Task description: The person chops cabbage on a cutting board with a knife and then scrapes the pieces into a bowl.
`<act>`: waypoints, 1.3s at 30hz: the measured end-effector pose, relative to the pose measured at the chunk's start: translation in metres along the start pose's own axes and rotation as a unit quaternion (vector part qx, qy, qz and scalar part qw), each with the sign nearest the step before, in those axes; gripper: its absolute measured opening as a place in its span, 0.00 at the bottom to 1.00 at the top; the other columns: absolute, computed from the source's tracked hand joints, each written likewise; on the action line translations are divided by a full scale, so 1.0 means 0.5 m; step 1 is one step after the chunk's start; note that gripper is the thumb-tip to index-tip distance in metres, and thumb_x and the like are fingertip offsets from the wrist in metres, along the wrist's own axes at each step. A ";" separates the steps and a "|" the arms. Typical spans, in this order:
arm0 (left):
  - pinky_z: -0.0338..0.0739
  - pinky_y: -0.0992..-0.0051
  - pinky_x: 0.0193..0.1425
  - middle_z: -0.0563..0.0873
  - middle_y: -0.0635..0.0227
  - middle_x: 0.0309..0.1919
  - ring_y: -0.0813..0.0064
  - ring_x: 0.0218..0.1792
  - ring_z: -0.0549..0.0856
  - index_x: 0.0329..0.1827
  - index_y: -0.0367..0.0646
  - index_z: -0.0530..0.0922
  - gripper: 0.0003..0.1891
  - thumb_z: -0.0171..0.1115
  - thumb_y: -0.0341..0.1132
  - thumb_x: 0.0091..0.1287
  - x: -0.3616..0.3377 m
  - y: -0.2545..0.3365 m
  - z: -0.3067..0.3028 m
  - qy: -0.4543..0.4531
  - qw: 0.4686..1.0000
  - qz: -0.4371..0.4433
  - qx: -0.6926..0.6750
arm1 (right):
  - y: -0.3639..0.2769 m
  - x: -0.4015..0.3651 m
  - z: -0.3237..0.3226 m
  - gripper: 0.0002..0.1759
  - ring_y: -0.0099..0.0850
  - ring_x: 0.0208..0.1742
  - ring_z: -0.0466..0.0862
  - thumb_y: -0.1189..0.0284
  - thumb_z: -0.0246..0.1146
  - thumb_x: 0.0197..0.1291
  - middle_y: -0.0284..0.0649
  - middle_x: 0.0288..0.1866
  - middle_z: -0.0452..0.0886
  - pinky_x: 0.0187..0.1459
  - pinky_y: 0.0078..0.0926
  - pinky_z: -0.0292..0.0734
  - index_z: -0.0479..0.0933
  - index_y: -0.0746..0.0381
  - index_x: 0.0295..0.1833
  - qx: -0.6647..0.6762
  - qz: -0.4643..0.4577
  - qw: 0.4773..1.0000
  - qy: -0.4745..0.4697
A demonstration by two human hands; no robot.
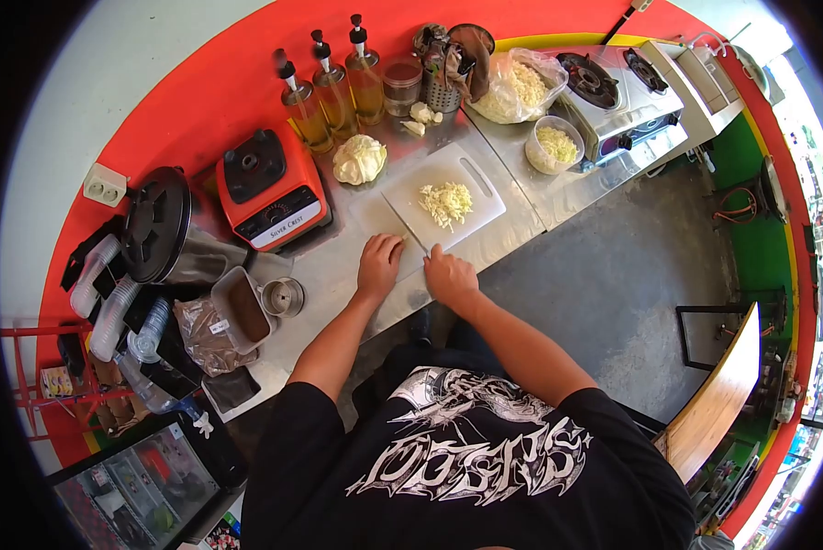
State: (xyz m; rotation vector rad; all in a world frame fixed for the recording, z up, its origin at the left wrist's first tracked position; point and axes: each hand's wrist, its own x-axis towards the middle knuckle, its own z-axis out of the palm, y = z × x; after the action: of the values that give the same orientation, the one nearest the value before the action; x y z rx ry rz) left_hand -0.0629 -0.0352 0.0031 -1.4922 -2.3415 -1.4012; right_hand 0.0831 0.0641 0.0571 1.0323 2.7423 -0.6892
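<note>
My right hand [451, 278] is closed at the near left corner of the white cutting board [483, 209]. It grips a knife [406, 225], whose thin blade shows almost edge-on along the board's left side. Chopped cabbage [446, 204] lies heaped on the board. Left of the knife, my left hand [380, 266] rests on the steel counter with its fingers curled together; anything under them is hidden. Behind the board, toward the left, sits a larger piece of cabbage [360, 159]. Small pale pieces [420, 117] lie farther back.
A red blender base [274, 188] stands left on the counter [338, 261], near a metal cup [283, 297] and a plastic tub [244, 310]. Oil bottles [334, 96] line the wall. At right are a bowl of shredded cabbage [554, 147], a filled bag [521, 87] and a gas stove [627, 101].
</note>
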 end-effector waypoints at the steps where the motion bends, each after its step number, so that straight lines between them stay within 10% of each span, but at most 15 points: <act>1: 0.77 0.61 0.52 0.84 0.61 0.41 0.56 0.43 0.82 0.42 0.39 0.85 0.05 0.68 0.28 0.65 -0.007 0.004 -0.001 0.000 1.000 -0.004 -0.001 | -0.004 0.005 -0.019 0.18 0.56 0.38 0.89 0.59 0.54 0.75 0.57 0.35 0.87 0.42 0.54 0.83 0.71 0.65 0.49 -0.001 -0.011 1.000 -0.003; 39: 0.77 0.60 0.49 0.82 0.61 0.37 0.55 0.42 0.81 0.39 0.39 0.81 0.04 0.65 0.27 0.63 -0.001 0.013 -0.007 0.015 1.000 -0.005 0.022 | -0.051 -0.005 -0.017 0.17 0.54 0.39 0.89 0.59 0.55 0.75 0.55 0.36 0.88 0.42 0.51 0.83 0.71 0.64 0.48 -0.034 -0.013 0.999 0.000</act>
State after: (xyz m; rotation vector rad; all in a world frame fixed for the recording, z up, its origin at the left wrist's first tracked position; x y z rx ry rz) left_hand -0.0593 -0.0371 0.0096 -1.4394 -2.3494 -1.3547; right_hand 0.0689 0.0495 0.0747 0.9828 2.7630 -0.5944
